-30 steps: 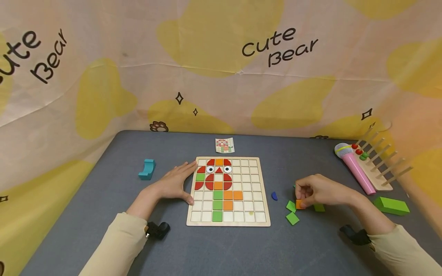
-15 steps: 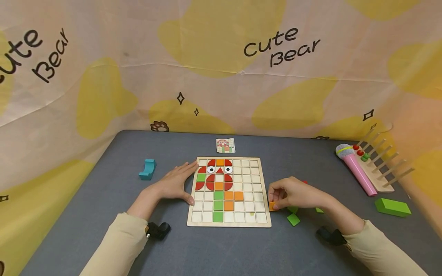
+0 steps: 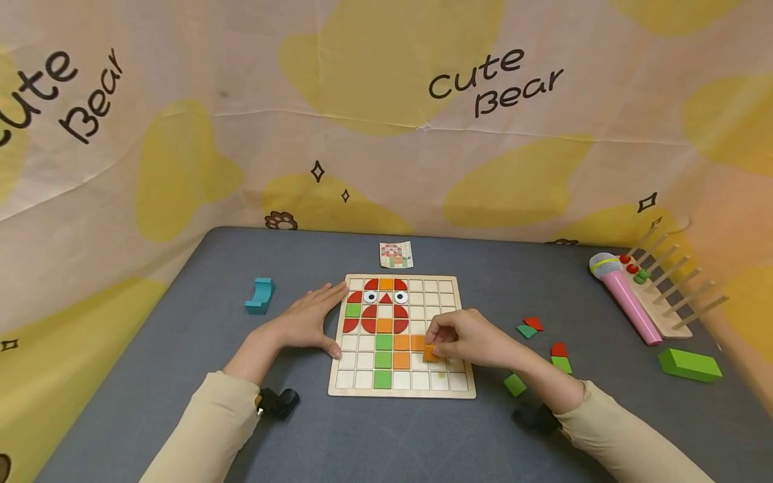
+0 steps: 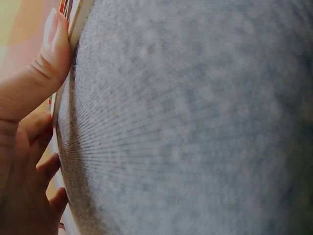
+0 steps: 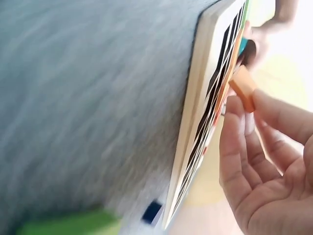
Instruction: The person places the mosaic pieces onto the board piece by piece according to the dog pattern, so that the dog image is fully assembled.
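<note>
A wooden grid board [image 3: 401, 394] lies on the dark table, bearing red, orange and green tiles and two eye tiles. My left hand [image 3: 302, 323] rests along its left edge, fingers stretched out and thumb spread; the left wrist view shows thumb and fingertips at the board's side. With thumb and fingers, my right hand [image 3: 474, 337] pinches a square orange tile [image 5: 243, 88]. That tile is over the grid's lower right part, beside the orange tile [image 3: 417, 343] in the row of orange ones. In the right wrist view it is tilted, close to the board's surface.
Right of the board lie loose tiles, among them a green one [image 3: 515, 385] and a red one [image 3: 534, 324]. Farther right are a green block [image 3: 690, 364], a pink microphone [image 3: 628, 302] and a peg stand [image 3: 675, 325]. A teal block [image 3: 260, 296] and a pattern card [image 3: 396, 255] lie left and behind.
My right hand has carried the orange tile leftward from the loose tiles to over the board, uncovering the red and green tiles there. My left hand has stayed at the board's edge.
</note>
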Tool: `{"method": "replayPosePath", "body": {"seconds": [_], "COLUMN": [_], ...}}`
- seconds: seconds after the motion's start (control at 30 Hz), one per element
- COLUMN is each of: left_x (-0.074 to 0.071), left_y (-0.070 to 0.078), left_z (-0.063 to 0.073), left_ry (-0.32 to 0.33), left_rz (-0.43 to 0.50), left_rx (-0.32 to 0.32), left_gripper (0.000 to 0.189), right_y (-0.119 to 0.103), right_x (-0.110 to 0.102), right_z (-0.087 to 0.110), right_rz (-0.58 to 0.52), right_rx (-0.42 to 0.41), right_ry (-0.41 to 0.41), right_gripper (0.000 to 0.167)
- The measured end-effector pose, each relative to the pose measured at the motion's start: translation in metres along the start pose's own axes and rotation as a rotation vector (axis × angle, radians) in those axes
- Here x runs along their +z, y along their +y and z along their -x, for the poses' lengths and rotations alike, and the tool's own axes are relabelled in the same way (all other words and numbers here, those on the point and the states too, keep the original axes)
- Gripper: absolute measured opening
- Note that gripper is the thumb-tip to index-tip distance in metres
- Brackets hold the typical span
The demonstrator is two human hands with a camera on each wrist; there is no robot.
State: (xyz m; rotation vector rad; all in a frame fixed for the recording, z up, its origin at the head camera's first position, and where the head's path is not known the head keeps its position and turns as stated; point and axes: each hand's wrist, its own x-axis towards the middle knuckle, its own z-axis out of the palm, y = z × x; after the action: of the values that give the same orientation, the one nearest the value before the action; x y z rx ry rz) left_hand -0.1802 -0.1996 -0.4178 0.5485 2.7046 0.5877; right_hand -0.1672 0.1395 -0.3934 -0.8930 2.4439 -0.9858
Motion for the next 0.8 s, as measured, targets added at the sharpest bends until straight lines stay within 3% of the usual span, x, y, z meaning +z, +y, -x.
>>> {"method": "replayPosePath", "body": {"seconds": [0.57, 0.8], "left_x": [-0.001, 0.0], "left_y": [0.002, 0.002], "left_z": [0.0, 0.0], "left_ry": [0.002, 0.004], "left_rz": [-0.012, -0.01], "left_rx": [0.008, 0.013], "left_gripper": [0.123, 0.123], "right_y": [-0.014, -0.015], "right_x": [0.015, 0.018], "right_z": [-0.011, -0.01], "right_rz": [0.006, 0.065], "right_rx": [0.052, 0.026], "right_ry": [0.018, 0.017], "right_gripper": [0.007, 0.006]}}
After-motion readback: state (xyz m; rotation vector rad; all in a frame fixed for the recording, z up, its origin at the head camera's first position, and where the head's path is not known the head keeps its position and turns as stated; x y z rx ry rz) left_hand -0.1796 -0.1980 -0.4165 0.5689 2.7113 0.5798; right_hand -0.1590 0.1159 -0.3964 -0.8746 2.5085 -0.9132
